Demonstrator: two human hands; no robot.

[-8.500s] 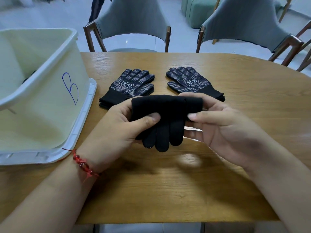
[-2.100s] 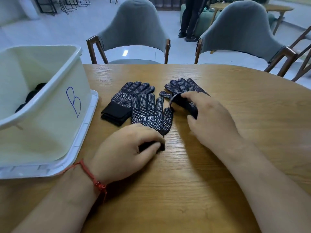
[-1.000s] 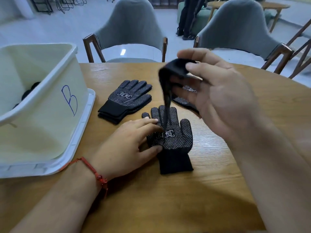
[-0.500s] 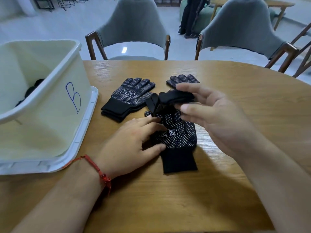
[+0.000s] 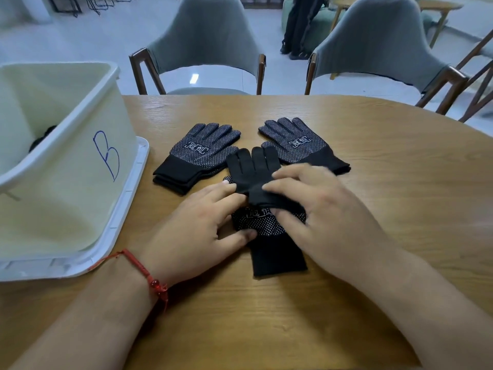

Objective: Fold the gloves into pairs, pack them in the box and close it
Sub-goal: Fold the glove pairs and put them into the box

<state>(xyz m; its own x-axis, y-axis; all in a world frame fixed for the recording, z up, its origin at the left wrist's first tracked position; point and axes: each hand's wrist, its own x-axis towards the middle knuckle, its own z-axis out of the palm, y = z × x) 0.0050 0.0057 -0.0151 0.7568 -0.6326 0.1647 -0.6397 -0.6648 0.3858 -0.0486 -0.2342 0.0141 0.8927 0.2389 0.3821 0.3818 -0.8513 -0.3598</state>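
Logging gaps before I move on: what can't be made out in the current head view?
Inside the box: head view, its wall hides all but a dark scrap.
Near dotted glove: head view, the plain glove, left hand and right hand cover its fingers.
Right hand: head view, motion blur; whether its grip pinches the plain glove is unclear.
Box's left side: cut by the frame edge.

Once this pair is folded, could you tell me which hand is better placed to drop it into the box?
Left, probably: the left hand lies between the stacked gloves and the box, while the right hand would have to reach across.
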